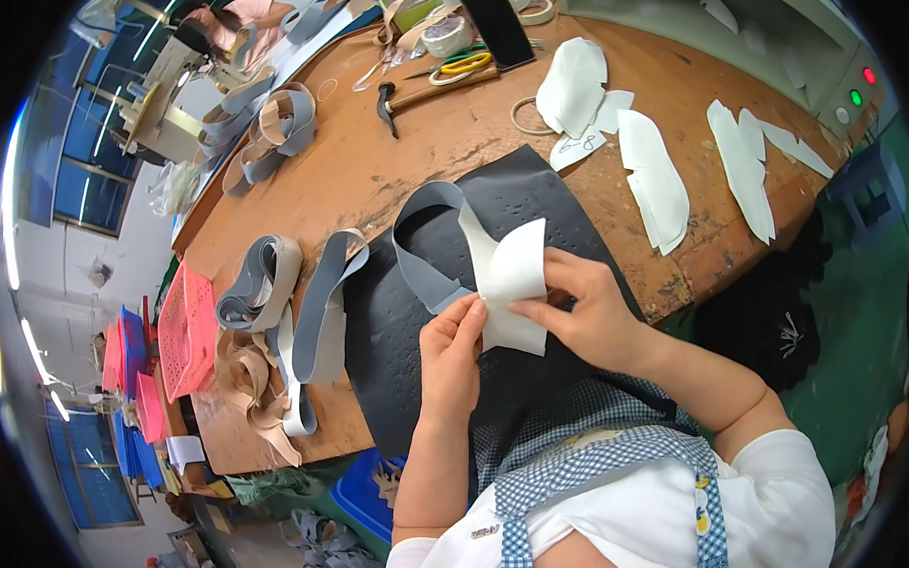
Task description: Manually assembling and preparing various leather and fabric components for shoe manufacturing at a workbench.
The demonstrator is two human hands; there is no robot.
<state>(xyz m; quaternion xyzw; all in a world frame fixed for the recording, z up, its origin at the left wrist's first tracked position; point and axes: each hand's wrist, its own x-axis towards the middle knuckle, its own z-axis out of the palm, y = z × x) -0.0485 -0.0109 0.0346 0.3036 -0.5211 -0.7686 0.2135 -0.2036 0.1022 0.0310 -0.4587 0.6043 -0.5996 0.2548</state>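
"Well left of the grip, what lies there?"

"A pink, perforated plastic basket [185, 330], then a coil of blue-grey, pale-lined strips [284, 278] with crumpled tan strips [239, 367] just below it. Closer to the grip sits a looped blue-grey band [321, 324]."

"And the grip itself?"

"The left hand [450, 346] pinches the lower left edge of a long, flexible blue-grey strip with a white backing [513, 271]. The right hand [596, 307] grasps its curled white part from the other side, between thumb and fingers."

"Which way does the strip lie?"

"Between the hands and beyond them, above a black, pitted mat [567, 203]. The white part's long axis crosses the line between the hands; the grey length bows out past the left fingertips and curves back. I judge the left hand nearer the grey end, which matters most."

"Past the right hand?"

"Flat white cut pieces [656, 181], well apart from its fingers."
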